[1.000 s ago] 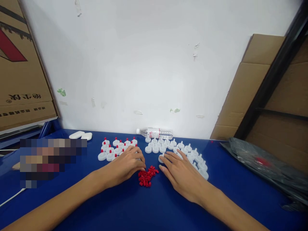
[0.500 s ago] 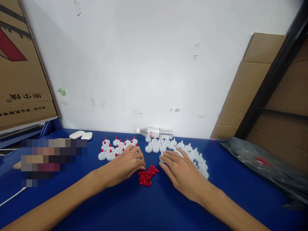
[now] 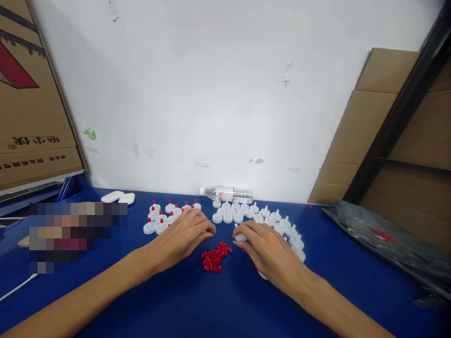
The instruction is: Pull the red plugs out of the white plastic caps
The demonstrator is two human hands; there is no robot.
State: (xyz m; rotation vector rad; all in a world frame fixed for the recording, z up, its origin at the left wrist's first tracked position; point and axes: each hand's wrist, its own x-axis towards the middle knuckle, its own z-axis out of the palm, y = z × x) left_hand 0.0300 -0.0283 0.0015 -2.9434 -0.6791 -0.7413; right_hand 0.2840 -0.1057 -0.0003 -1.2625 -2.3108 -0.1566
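My right hand [image 3: 266,241] has its thumb and fingers closed around a white nozzle cap [image 3: 240,236], whose spout points up. My left hand [image 3: 188,234] is closed, thumb against fingertips; whatever it may hold is hidden. Between and just below the hands lies a pile of small red tip caps [image 3: 213,258]. White nozzle caps with red tips [image 3: 150,227] stand in rows to the left, partly covered by my left hand. More white nozzle caps with bare spouts [image 3: 228,217] spread across the middle and right, some hidden behind my right hand.
A clear plastic bottle [image 3: 234,194] lies against the wall behind the caps. On the left are a white case [image 3: 127,199], a pixelated patch and a white cable [image 3: 19,287]. A grey plastic bag [image 3: 391,239] lies right, near leaning cardboard [image 3: 355,126].
My left hand has moved up slightly, away from the red pile. The right hand's fingers have curled in around a white nozzle cap.
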